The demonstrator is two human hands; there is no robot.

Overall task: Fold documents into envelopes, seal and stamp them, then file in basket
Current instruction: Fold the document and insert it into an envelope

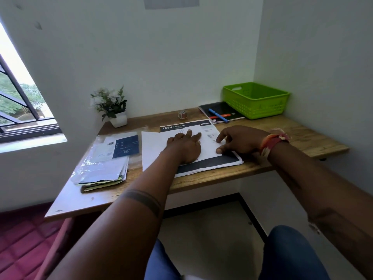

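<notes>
A white sheet of paper lies on top of a printed document with a dark header and dark lower band, in the middle of the wooden desk. My left hand lies flat on the white sheet with straight fingers pressing it down. My right hand rests at the sheet's right edge, thumb and fingertips touching the paper. A stack of envelopes and papers under a clear plastic sleeve sits at the left. The green basket stands at the back right corner, with nothing visible inside it.
A black notebook with a blue pen lies beside the basket. A small tape roll sits at the back middle, a potted plant at the back left. Walls close the desk behind and right; a window is left.
</notes>
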